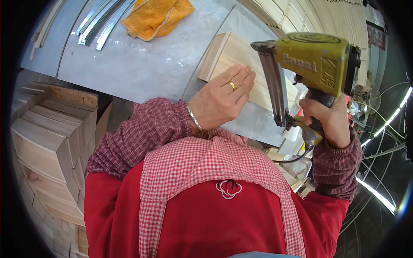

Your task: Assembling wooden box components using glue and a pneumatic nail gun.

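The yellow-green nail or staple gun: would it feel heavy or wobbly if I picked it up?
Probably heavy for its size: the nail or staple gun has a thick, blocky body. It may feel top-heavy, since most of that body sits above the right hand gripping it. The dark hose near its base might tug a little.

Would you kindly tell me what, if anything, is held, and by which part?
Right hand holds the nail gun by its handle; left hand lies flat over the wooden piece.
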Available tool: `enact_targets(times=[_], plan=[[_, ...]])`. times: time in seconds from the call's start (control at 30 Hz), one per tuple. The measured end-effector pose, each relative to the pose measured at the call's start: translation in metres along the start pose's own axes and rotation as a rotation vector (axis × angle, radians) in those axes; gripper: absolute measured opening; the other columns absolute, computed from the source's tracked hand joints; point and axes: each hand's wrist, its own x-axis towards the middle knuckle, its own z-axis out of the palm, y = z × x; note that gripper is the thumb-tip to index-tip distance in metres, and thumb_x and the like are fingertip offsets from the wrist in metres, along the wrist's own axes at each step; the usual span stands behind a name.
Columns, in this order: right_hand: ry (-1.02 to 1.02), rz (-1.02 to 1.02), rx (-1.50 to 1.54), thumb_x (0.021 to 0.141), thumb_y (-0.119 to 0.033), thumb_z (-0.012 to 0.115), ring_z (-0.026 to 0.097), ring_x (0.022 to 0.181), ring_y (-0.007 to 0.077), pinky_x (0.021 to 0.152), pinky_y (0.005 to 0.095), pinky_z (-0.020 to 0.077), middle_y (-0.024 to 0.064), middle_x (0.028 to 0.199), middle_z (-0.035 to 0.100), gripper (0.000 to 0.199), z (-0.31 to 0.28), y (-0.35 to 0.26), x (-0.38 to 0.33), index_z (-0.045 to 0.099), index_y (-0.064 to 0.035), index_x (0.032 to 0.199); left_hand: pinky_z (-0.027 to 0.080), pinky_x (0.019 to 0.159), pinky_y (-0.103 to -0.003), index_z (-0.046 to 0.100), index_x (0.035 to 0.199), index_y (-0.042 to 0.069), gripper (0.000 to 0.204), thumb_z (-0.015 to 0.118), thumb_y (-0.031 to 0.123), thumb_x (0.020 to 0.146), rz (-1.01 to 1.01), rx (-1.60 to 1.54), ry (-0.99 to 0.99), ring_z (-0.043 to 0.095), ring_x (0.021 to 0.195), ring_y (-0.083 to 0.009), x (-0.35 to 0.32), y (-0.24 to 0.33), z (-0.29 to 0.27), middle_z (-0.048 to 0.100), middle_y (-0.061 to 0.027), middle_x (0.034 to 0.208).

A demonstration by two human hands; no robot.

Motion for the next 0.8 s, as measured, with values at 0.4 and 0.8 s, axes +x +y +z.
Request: enact_targets(times=[0.4,0.8], plan=[[-0.089,-0.001,-0.145,0.071,0.002,0.062,0.046,0.042,0.0097,0.041,0.0204,0.0360,0.0038,0.060,0.055,0.020,0.007,-0.049,-0.004,0.058,0.0013,0.091,0.041,0.103,-0.035,0.060,0.105,-0.005,0.029,0.056,0.006,0.078,0.034,-0.109,-0.046,0.056,0.114,-0.0243,0.010,0.002,-0.022,0.060,-0.0141,0.118],[-0.027,0.086,-0.141,0.071,0.000,0.063,0.046,0.042,0.0096,0.040,0.0211,0.0369,0.0032,0.055,0.054,0.016,0.019,-0.056,-0.008,0.059,0.0009,0.086,0.041,0.103,-0.036,0.060,0.102,-0.005,0.027,0.055,0.005,0.077,0.050,-0.154,-0.021,0.056,0.109,-0.0258,0.003,0.004,-0.027,0.058,-0.0152,0.115]])
